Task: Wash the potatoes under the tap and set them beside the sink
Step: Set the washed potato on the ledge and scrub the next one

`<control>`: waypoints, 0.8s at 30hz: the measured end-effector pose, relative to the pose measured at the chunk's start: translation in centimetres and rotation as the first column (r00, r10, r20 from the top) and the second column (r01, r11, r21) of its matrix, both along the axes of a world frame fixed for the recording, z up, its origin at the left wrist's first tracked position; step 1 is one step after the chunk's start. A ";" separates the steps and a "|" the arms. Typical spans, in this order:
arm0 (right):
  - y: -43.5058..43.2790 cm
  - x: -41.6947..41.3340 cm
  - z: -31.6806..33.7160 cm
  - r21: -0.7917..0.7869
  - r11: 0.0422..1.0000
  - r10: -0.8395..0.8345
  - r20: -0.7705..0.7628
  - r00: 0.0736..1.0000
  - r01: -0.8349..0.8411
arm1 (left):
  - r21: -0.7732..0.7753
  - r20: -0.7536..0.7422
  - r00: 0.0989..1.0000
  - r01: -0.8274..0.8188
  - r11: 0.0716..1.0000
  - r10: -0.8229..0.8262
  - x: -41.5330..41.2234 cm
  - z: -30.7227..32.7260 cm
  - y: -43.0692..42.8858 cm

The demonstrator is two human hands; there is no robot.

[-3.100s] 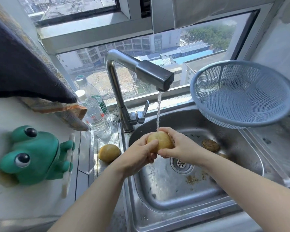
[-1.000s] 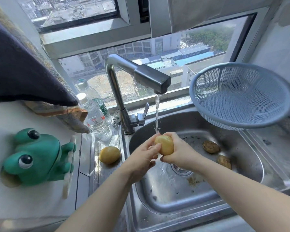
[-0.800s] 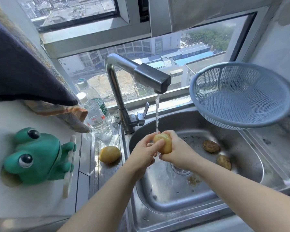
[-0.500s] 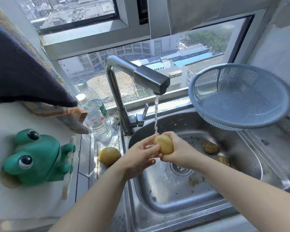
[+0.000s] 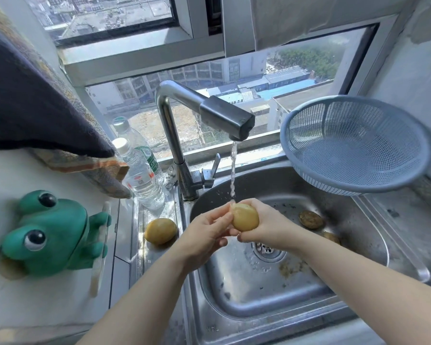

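Both hands hold the potato (image 5: 244, 217) over the sink (image 5: 271, 317) under the tap (image 5: 224, 118) so water strikes its top: right hand (image 5: 264, 226) fingers wrapped behind, left hand (image 5: 205, 232) fingertips pressing its side, while a clean potato (image 5: 160, 231) rests on the sink's left ledge

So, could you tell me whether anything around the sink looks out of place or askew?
The blue colander sits tilted on the sink's back right corner, its rim overhanging the basin. A patch of brown dirt lies beside the drain. Otherwise nothing odd: both hands hold a potato under the running tap.
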State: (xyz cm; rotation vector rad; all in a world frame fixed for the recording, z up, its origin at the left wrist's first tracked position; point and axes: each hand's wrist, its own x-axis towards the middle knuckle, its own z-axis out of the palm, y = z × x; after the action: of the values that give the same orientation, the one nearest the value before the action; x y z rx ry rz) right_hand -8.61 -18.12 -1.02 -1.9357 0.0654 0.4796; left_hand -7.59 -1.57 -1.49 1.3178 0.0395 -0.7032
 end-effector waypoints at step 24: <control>0.8 -0.3 0.7 -0.083 0.996 0.038 0.083 0.996 -0.031 | -0.030 -0.074 0.993 -0.090 0.995 0.088 -0.1 0.7 -1.7</control>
State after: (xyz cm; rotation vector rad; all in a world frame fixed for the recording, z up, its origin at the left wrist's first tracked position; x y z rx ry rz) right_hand -8.90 -17.35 -0.34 -2.0383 -0.0032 0.4234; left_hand -7.68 -3.27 -0.77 1.2506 0.1441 -0.6728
